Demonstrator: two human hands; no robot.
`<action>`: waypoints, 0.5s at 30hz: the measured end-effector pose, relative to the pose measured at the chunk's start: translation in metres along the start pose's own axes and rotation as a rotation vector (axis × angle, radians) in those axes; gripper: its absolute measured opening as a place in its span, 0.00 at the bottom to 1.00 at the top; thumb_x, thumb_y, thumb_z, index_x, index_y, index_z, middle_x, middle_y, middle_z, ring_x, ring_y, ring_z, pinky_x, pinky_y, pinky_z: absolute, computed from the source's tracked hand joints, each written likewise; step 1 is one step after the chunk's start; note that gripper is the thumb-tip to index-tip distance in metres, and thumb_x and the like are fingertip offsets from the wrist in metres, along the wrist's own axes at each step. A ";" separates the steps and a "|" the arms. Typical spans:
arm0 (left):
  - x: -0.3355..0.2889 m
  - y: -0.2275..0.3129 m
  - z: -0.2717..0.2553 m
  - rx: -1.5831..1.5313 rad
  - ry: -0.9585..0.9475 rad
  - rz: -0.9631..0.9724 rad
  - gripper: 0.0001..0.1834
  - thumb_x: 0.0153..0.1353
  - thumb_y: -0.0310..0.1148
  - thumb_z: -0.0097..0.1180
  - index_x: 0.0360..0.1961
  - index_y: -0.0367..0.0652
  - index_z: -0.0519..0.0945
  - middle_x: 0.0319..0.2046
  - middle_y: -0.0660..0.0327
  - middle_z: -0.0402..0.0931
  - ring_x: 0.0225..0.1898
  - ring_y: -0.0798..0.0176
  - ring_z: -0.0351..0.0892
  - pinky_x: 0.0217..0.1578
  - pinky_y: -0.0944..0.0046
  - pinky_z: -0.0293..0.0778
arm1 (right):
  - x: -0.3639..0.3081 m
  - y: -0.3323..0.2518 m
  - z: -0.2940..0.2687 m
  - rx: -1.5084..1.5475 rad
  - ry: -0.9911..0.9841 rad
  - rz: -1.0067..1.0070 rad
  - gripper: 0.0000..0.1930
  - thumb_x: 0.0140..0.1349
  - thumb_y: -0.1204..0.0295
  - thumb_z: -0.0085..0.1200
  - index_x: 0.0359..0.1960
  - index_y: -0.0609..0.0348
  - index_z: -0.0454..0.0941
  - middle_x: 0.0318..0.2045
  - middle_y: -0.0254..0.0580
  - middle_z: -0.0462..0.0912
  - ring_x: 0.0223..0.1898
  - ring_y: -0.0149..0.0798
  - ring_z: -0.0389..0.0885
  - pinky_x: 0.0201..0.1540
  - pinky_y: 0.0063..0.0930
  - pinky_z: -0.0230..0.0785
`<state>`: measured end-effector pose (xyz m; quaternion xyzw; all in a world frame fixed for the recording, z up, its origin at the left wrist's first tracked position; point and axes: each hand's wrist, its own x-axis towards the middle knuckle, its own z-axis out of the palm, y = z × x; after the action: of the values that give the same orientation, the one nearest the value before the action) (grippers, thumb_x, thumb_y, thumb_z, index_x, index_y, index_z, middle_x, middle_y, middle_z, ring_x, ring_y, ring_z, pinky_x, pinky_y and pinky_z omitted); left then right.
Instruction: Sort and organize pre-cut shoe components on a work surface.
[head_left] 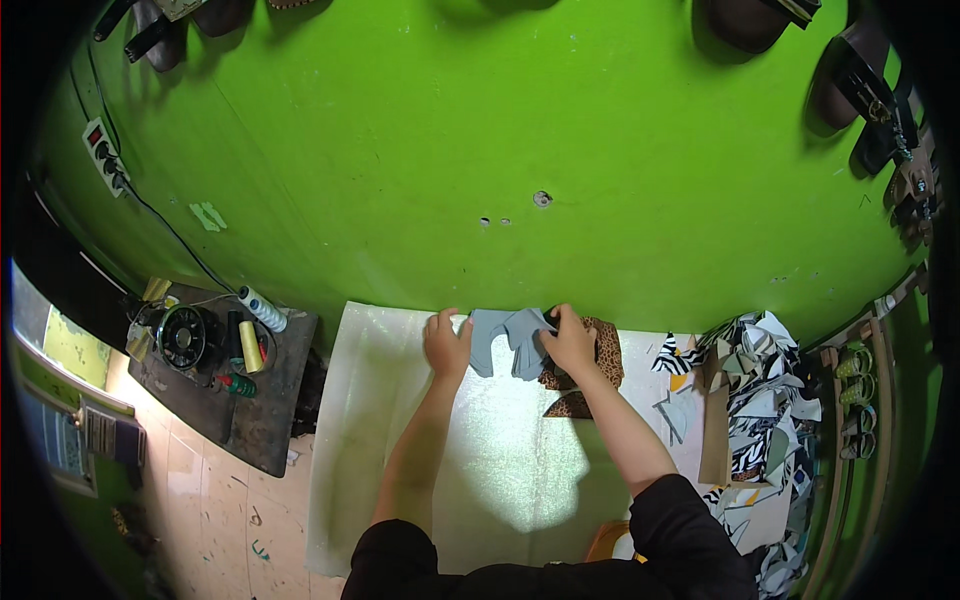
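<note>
Several grey cut pieces (490, 340) of sheet material, with curved edges, lie overlapping near the far edge of a pale, shimmering sheet (400, 440). My left hand (447, 345) rests at their left edge, fingers apart and thumb close to the grey. On the other side, my right hand (568, 345) has its thumb and fingers closed on the right end of the grey pieces. Leopard-print pieces (607, 350) lie beside and partly under that hand. A smaller leopard-print piece (568, 405) sits nearer to me. Some fingertips' contact is hidden.
A box (715, 420) overflowing with zebra-print, white and grey scraps (765, 400) stands at right. Left, a dark table (260, 420) carries a sewing machine (183, 337) and thread spools (250, 345). A green wall (400, 180) rises behind. Sandals (855, 390) sit on a rack far right.
</note>
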<state>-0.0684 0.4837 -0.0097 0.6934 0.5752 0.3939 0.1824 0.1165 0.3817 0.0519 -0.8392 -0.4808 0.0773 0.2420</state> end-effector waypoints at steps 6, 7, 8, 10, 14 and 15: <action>-0.023 0.088 -0.060 -0.261 -0.205 0.575 0.22 0.49 0.39 0.65 0.44 0.43 0.75 0.45 0.55 0.72 0.51 0.53 0.68 0.52 0.55 0.62 | -0.031 -0.025 -0.071 0.365 -0.363 -0.377 0.08 0.53 0.70 0.54 0.34 0.57 0.74 0.28 0.45 0.78 0.32 0.47 0.79 0.38 0.37 0.66; -0.023 0.095 -0.063 -0.292 -0.273 0.609 0.20 0.49 0.38 0.66 0.42 0.42 0.77 0.43 0.55 0.74 0.49 0.54 0.71 0.50 0.58 0.65 | -0.026 -0.013 -0.063 0.198 -0.259 -0.657 0.08 0.53 0.70 0.56 0.35 0.58 0.77 0.27 0.46 0.79 0.28 0.44 0.79 0.32 0.30 0.69; -0.023 0.086 -0.060 -0.290 -0.271 0.602 0.20 0.49 0.38 0.66 0.42 0.42 0.77 0.43 0.55 0.74 0.49 0.54 0.71 0.50 0.58 0.65 | -0.025 -0.017 -0.064 0.198 -0.266 -0.659 0.08 0.53 0.70 0.56 0.35 0.58 0.77 0.27 0.46 0.79 0.28 0.44 0.79 0.32 0.30 0.69; -0.018 0.058 -0.051 -0.585 -0.577 0.428 0.16 0.49 0.36 0.66 0.38 0.41 0.79 0.34 0.56 0.76 0.39 0.59 0.76 0.41 0.62 0.71 | -0.023 -0.027 -0.069 0.498 -0.530 -0.349 0.08 0.54 0.74 0.59 0.35 0.62 0.79 0.28 0.39 0.81 0.29 0.30 0.78 0.33 0.24 0.69; -0.012 0.039 -0.039 -0.909 -0.526 -0.141 0.12 0.56 0.35 0.63 0.30 0.35 0.79 0.24 0.62 0.78 0.25 0.75 0.73 0.26 0.72 0.68 | -0.012 -0.019 -0.070 0.709 -0.591 -0.051 0.08 0.55 0.72 0.61 0.33 0.63 0.80 0.26 0.33 0.81 0.28 0.26 0.77 0.33 0.20 0.69; -0.005 0.032 -0.034 -0.789 -0.537 -0.111 0.13 0.57 0.35 0.62 0.30 0.34 0.78 0.25 0.64 0.78 0.25 0.78 0.72 0.25 0.74 0.67 | -0.006 -0.006 -0.056 0.796 -0.585 -0.004 0.09 0.54 0.70 0.62 0.33 0.63 0.82 0.25 0.35 0.82 0.28 0.27 0.78 0.34 0.23 0.70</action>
<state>-0.0732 0.4631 0.0320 0.6168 0.3503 0.3786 0.5945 0.1294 0.3605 0.1030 -0.6239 -0.4632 0.4870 0.3988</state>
